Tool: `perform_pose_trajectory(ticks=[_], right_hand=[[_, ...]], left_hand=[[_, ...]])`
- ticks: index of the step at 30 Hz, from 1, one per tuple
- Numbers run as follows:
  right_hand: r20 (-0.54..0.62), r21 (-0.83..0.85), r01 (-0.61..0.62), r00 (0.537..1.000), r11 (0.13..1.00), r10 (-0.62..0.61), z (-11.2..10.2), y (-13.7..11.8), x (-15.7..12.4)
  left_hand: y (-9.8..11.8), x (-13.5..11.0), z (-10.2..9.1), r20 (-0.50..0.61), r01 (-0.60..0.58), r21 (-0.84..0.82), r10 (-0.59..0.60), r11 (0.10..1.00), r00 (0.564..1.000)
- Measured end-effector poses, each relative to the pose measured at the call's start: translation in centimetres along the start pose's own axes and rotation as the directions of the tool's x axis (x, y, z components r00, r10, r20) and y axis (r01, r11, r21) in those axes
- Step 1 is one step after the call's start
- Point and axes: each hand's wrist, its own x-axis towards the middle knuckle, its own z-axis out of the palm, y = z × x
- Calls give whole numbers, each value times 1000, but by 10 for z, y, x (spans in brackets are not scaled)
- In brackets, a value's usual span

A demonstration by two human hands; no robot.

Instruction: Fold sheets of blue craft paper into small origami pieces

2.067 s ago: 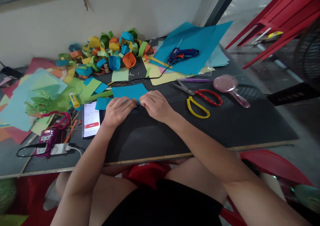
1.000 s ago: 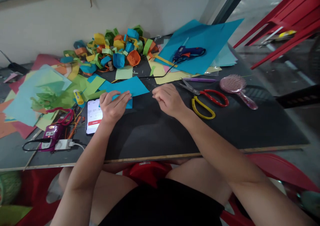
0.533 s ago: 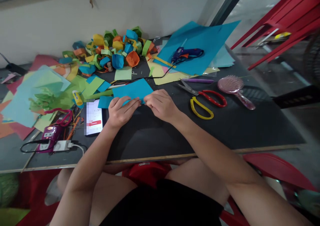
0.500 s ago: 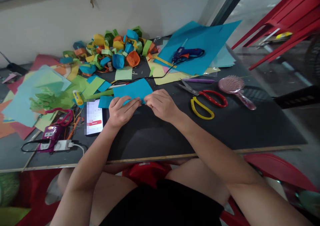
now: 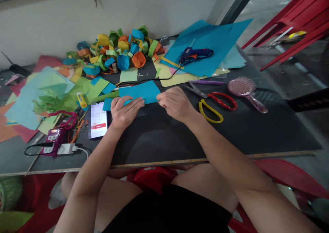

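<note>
A folded blue paper sheet [image 5: 140, 91] lies on the black table [image 5: 231, 130] in front of me. My left hand [image 5: 125, 111] presses its fingers flat on the sheet's near left edge. My right hand [image 5: 177, 104] has curled fingers pinching the sheet's right corner. A smaller blue scrap [image 5: 108, 104] pokes out to the left of my left hand.
Red-and-yellow scissors [image 5: 214, 104], a purple pen [image 5: 207, 82] and a pink hairbrush [image 5: 245, 90] lie to the right. A blue glue gun [image 5: 194, 53] rests on large blue sheets [image 5: 218, 41]. Paper shapes [image 5: 120, 51] pile at the back. A phone [image 5: 98, 119], glue stick [image 5: 82, 100] and charger [image 5: 55, 145] sit left.
A second ago my right hand was off the sheet; it came back to the sheet's right part and has now slid out to the right corner. The left hand stayed pressing.
</note>
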Motion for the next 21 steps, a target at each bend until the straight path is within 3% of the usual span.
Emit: perform_pose_trajectory(ticks=[3, 7, 9, 12, 15, 17, 19, 21], right_hand=[[30, 7, -36, 999, 999, 36, -3, 7, -3], [-51, 29, -212, 976, 977, 213, -7, 21, -8], [-48, 118, -311, 947, 943, 318, -5, 19, -8], [118, 404, -421, 904, 812, 410, 7, 2, -6], [205, 582, -548, 813, 600, 545, 23, -22, -2], [201, 592, -617, 736, 519, 646, 30, -32, 0], [168, 540, -667, 684, 514, 710, 32, -34, 2], [50, 444, -706, 634, 551, 772, 28, -27, 2]], left_hand=[[-4, -3, 1, -36, 95, -29, -96, 995, 995], [-12, -5, -1, -119, 227, 5, -225, 974, 967], [-9, -2, -2, -124, 181, 40, -175, 983, 977], [5, 3, -2, -102, 25, 89, -16, 996, 995], [21, 5, 1, -72, -67, 78, 73, 995, 995], [27, 3, 4, -40, -64, 40, 65, 997, 997], [29, 2, 6, 11, -37, -19, 37, 999, 999], [29, 1, 7, 52, -18, -71, 22, 997, 998]])
